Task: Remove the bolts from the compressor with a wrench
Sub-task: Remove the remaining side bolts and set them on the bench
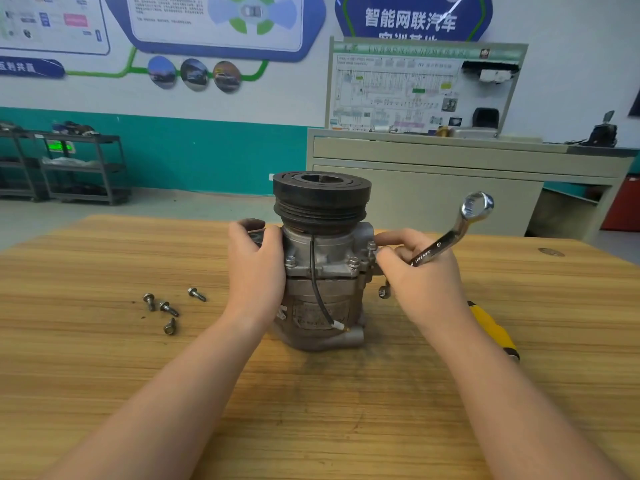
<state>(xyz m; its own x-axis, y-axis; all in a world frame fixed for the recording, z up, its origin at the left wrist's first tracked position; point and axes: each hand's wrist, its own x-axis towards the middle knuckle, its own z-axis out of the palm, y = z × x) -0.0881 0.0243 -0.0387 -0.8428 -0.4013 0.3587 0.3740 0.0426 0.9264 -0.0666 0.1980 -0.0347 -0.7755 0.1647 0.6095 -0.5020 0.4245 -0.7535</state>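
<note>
The light wooden table (104,375) carries the grey metal compressor with a black pulley (322,258), standing upright at its middle. The left hand (256,268) presses flat on its side, probably to stop it turning. The right hand (415,271) grips the shiny steel ring wrench (450,233), lifted off, while its fingertips touch a bolt on the flange (371,245), perhaps unscrewing it. Four loose bolts (166,308) lie left, put aside.

Compressor (320,271) upright; 4 loose bolts (165,308) left; wrench (450,233) raised.
</note>
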